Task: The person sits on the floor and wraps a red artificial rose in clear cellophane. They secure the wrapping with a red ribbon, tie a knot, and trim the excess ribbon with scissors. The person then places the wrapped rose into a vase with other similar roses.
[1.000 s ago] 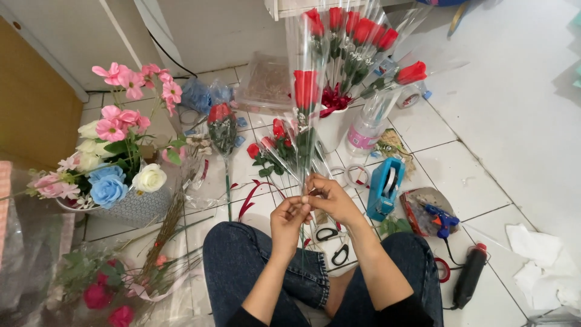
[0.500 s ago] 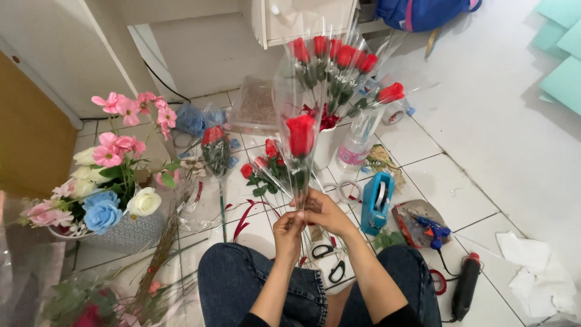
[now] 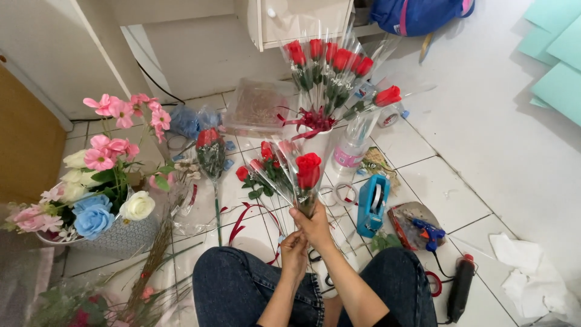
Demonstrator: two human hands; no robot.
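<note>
Wrapped red rose upright at frame centre, long axis running 12 to 6, stem base gripped in right hand fingers, left hand pinching the stem just below at 7 o'clock, right hand nearer the bloom

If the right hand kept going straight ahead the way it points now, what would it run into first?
The right hand points up and away from the body, gripping the wrapped red rose. Straight on, it would probably first meet the loose wrapped roses on the tiles, then the white vase of red roses; depth is unclear.
</note>
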